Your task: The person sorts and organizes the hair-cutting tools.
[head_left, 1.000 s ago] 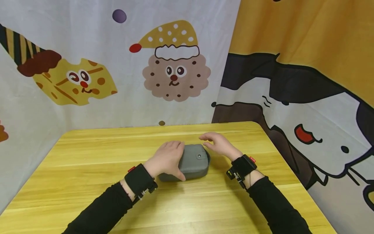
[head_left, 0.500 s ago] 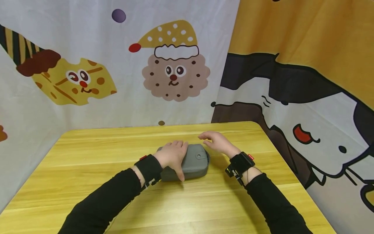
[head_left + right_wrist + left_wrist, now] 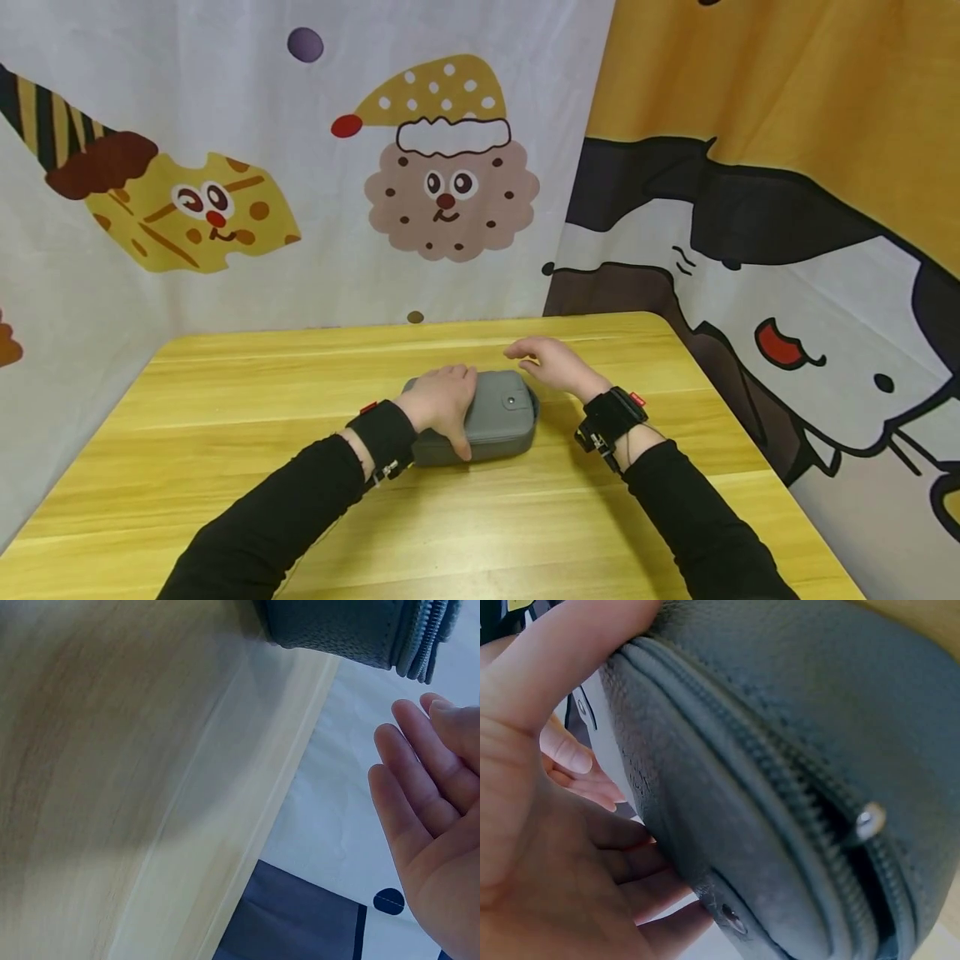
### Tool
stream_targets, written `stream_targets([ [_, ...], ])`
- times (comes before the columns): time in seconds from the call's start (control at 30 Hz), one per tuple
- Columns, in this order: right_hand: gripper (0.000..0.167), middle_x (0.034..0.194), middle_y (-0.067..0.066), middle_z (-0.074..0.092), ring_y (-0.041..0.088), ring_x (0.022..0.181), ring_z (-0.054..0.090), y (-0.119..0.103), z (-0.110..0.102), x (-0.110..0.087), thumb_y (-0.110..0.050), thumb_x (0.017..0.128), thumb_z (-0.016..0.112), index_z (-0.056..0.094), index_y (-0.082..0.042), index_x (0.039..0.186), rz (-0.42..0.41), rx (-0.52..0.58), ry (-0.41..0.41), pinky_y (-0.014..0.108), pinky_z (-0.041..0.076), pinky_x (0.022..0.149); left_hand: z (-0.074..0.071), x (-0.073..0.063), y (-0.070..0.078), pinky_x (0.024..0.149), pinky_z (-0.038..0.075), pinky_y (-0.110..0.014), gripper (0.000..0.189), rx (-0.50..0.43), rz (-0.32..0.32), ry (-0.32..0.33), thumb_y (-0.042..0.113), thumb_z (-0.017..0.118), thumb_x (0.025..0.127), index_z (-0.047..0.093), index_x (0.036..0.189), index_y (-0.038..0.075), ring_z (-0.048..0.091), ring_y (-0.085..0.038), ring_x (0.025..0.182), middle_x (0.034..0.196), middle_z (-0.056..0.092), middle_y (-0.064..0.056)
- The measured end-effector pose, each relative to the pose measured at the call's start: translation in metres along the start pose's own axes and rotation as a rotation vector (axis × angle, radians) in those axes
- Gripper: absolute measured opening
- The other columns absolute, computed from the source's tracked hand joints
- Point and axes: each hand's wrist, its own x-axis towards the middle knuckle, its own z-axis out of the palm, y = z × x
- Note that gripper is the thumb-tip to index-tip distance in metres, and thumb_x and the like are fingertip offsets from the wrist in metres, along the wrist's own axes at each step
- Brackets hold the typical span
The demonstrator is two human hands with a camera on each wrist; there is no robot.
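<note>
A grey zip case with a snap-button tab lies on the wooden table. My left hand holds its left part from above, thumb against the near side and fingers across the top. In the left wrist view the zipper is parted in a short gap near a small metal piece, and the thumb lies over the zipper farther along. Beyond the case's right end, my right hand hovers apart from it, fingers loosely bent and holding nothing. In the right wrist view its palm shows, with the case's corner above.
The yellow wood-grain table reaches back to a hanging cloth printed with cartoon figures. A second printed cloth hangs along the right side. Each wrist wears a black strap with a small device.
My left wrist and hand have shifted a little to the right along the case, mostly in the first half second. The right hand has drifted slightly left. The case stays in place.
</note>
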Motion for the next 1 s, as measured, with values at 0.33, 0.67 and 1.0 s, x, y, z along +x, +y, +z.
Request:
stream_targets([
  [0.33, 0.029, 0.121, 0.014, 0.066, 0.03, 0.114, 0.061, 0.0, -0.002, 0.013, 0.001, 0.096, 0.062, 0.066, -0.001, 0.125, 0.003, -0.067, -0.057, 0.042, 0.049, 0.098, 0.003, 0.003, 0.001, 0.111, 0.038, -0.04, 0.129, 0.053, -0.01, 0.015, 0.062, 0.088, 0.06, 0.027, 0.154, -0.002, 0.038, -0.033, 0.139, 0.152, 0.037, -0.02],
  [0.67, 0.03, 0.122, 0.012, 0.067, 0.031, 0.118, 0.059, 0.0, -0.011, 0.023, 0.004, 0.093, 0.064, 0.068, -0.002, 0.123, -0.109, -0.117, -0.14, 0.042, 0.047, 0.101, 0.003, 0.003, 0.002, 0.11, 0.039, -0.041, 0.13, 0.059, -0.015, 0.012, 0.063, 0.088, 0.059, 0.028, 0.154, -0.002, 0.039, -0.033, 0.137, 0.151, 0.038, -0.02],
  [1.0, 0.032, 0.12, 0.006, 0.069, 0.026, 0.115, 0.062, 0.002, -0.011, 0.031, 0.005, 0.092, 0.066, 0.071, -0.006, 0.121, -0.182, -0.134, -0.264, 0.037, 0.05, 0.099, 0.005, 0.003, 0.003, 0.108, 0.042, -0.039, 0.129, 0.062, -0.016, 0.018, 0.063, 0.088, 0.058, 0.029, 0.153, -0.001, 0.043, -0.032, 0.135, 0.148, 0.041, -0.019],
])
